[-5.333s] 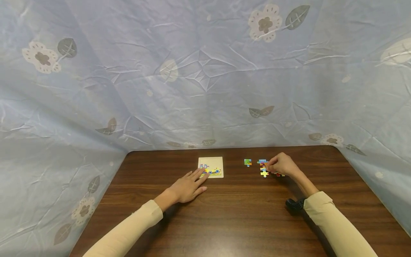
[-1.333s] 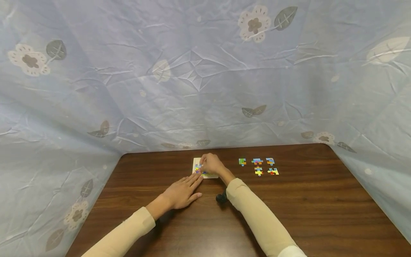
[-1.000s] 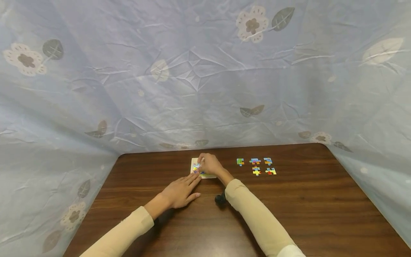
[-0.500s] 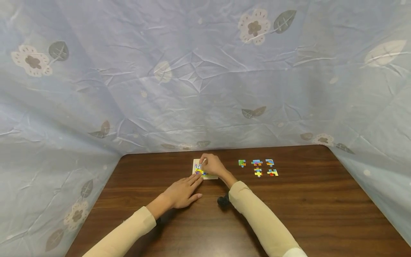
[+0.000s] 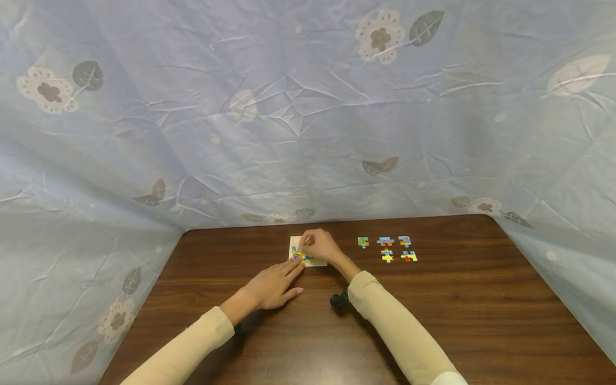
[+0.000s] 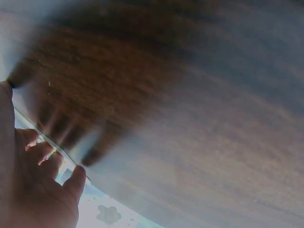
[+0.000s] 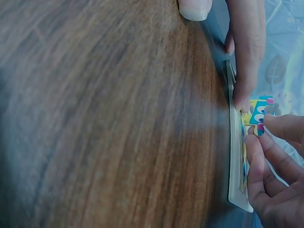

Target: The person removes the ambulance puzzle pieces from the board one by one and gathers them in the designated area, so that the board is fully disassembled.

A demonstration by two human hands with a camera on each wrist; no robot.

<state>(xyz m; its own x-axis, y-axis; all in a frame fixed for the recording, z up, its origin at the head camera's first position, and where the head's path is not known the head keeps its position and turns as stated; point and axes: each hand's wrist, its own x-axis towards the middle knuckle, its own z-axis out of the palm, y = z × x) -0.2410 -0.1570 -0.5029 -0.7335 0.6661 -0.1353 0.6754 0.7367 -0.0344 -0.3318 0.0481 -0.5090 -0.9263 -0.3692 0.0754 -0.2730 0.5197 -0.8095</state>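
Note:
My left hand (image 5: 271, 284) lies with straight fingers on the near left edge of a small pale puzzle tray (image 5: 293, 244). Part of a colourful picture shows inside that tray, much of it covered by the hands. Over the tray, my right hand (image 5: 321, 247) pinches a jigsaw piece between thumb and fingers. In the right wrist view this jigsaw piece (image 7: 259, 111) is yellow and blue with cartoon eyes, tilted up above the tray (image 7: 234, 180). A left fingertip shows close beside it. The left wrist view shows the left hand (image 6: 42, 190) with fingers extended over the table.
Several loose jigsaw pieces lie right of the tray, in two rows; among them are a green piece (image 5: 363, 242) and a yellow-and-red piece (image 5: 409, 256). The brown wooden table (image 5: 462, 305) ends at a pale floral cloth (image 5: 308, 176) behind and at the sides.
My right hand has moved left from the loose pieces to the tray. Over the last second it stays there, shifting only slightly with its jigsaw piece. The left hand remains at the tray's edge.

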